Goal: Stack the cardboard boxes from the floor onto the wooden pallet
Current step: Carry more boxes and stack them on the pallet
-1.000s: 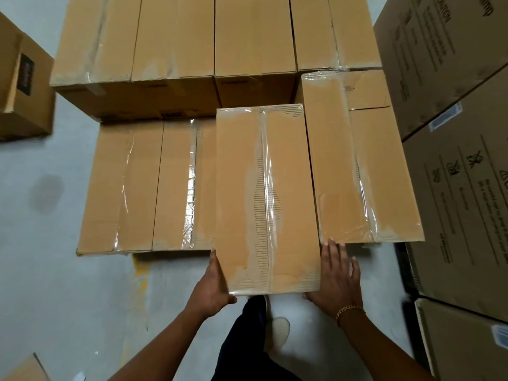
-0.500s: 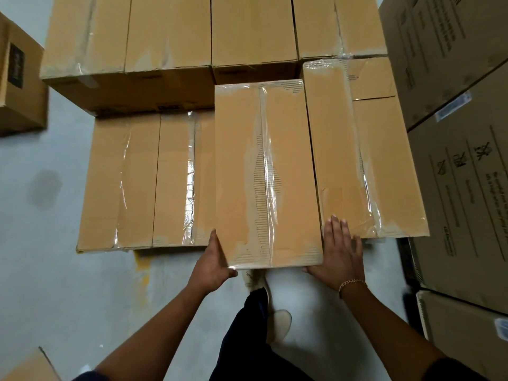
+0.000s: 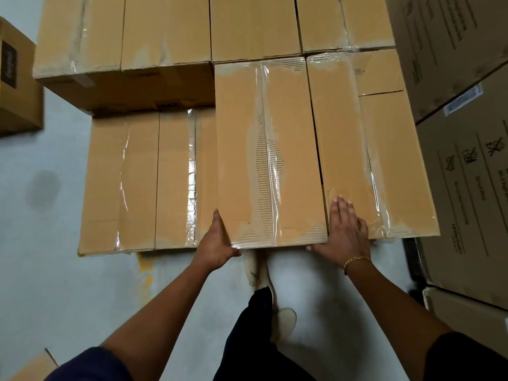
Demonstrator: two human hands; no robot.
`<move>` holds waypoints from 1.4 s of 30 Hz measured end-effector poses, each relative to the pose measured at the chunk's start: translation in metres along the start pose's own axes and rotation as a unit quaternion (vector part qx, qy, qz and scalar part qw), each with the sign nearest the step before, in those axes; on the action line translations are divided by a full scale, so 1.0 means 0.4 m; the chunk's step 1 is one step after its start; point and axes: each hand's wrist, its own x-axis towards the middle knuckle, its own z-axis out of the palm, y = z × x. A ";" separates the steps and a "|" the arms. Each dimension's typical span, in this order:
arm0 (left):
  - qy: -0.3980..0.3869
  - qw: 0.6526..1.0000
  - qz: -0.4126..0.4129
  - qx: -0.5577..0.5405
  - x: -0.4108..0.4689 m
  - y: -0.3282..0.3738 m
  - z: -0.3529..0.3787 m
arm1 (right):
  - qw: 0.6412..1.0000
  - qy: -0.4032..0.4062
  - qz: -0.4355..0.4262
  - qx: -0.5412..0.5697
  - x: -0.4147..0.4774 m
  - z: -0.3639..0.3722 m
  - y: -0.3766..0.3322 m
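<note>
Seating the taped box (image 3: 270, 152)
Likely stiff, tape-slick; take near corners; left hand (image 3: 220, 240) grips one; right hand (image 3: 345, 229) fingers flat, released.

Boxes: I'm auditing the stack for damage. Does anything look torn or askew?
The front middle box has its top paper peeled along the taped seam and at the near corners, baring corrugated ribs. Otherwise it lies square in its row.
</note>
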 end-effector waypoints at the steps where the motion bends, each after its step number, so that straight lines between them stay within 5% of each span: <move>1: -0.001 1.000 -0.001 0.000 0.000 0.000 -0.001 | 1.000 0.000 0.001 0.002 -0.001 -0.001 -0.002; 31: -0.044 0.999 -0.002 0.024 -0.003 0.018 -0.041 | 1.000 -0.014 0.009 0.014 0.014 0.002 -0.006; 42: 0.023 0.997 0.042 0.063 -0.083 0.147 -0.144 | 0.995 -0.041 0.012 0.086 -0.043 -0.139 0.024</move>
